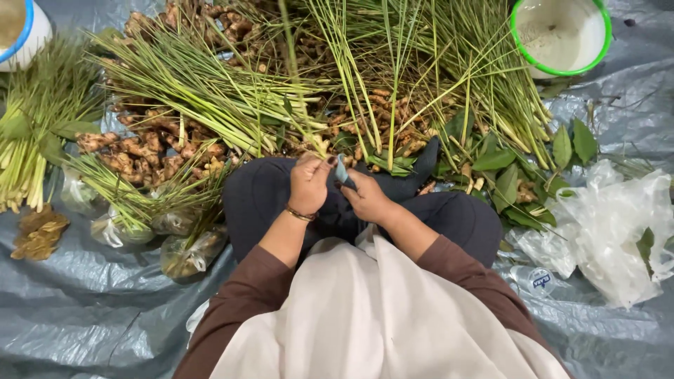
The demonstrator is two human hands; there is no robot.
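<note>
Hands meet over the lap: left hand (307,184) and right hand (365,196) pinch a small bluish strip (341,173); lemongrass (210,91) lies at twelve o'clock.

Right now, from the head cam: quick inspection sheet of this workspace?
Surface: grey plastic tarp, crinkled, covers the floor.
Job's things: small bluish item pinched between both hands over the lap; too small to identify.
Clutter: lemongrass stalks heaped over ginger-like roots; green leaves; filled clear bags; loose empty plastic bags; plastic bottle.
Hands: left hand with bracelet and right hand both closed on the item.
Cables: nothing seen.
Surroundings: green-rimmed white bucket top right, blue-rimmed one top left.
</note>
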